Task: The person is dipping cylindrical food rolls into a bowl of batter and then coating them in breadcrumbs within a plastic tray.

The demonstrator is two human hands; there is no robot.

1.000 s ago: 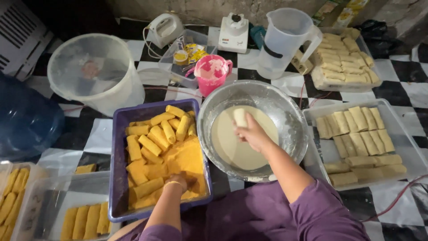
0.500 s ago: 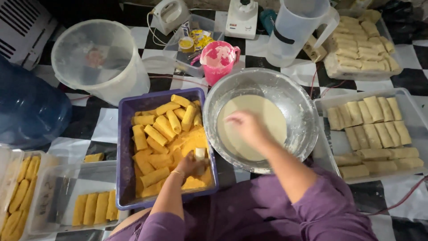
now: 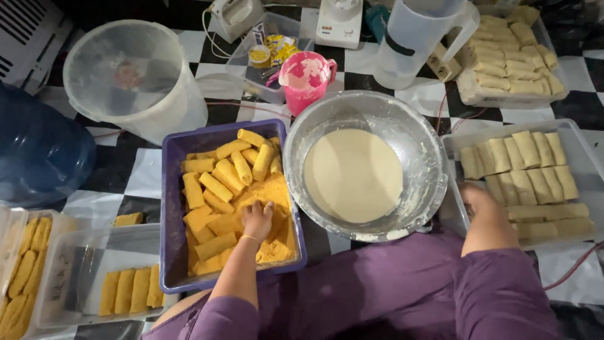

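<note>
My left hand (image 3: 257, 219) lies flat on the yellow crumbs in a purple tray (image 3: 168, 208), among several crumb-coated rolls (image 3: 226, 170). To its right stands a metal bowl (image 3: 302, 135) holding pale batter (image 3: 352, 175). My right hand (image 3: 479, 201) is at the left edge of a clear tray (image 3: 582, 135) that holds rows of pale uncoated rolls (image 3: 522, 164). Its fingers point into the tray and are hidden from me. Purple sleeves cover both my arms.
A white bucket (image 3: 135, 82) and a blue water jug (image 3: 38, 151) stand at the left. A pink cup (image 3: 306, 79), a clear pitcher (image 3: 421, 38) and another tray of pale rolls (image 3: 509, 56) sit at the back. Clear boxes of coated rolls (image 3: 126, 289) lie at the front left.
My right hand left the batter bowl and moved right to the tray of pale rolls. My left hand stays in the crumb tray, now lying flat.
</note>
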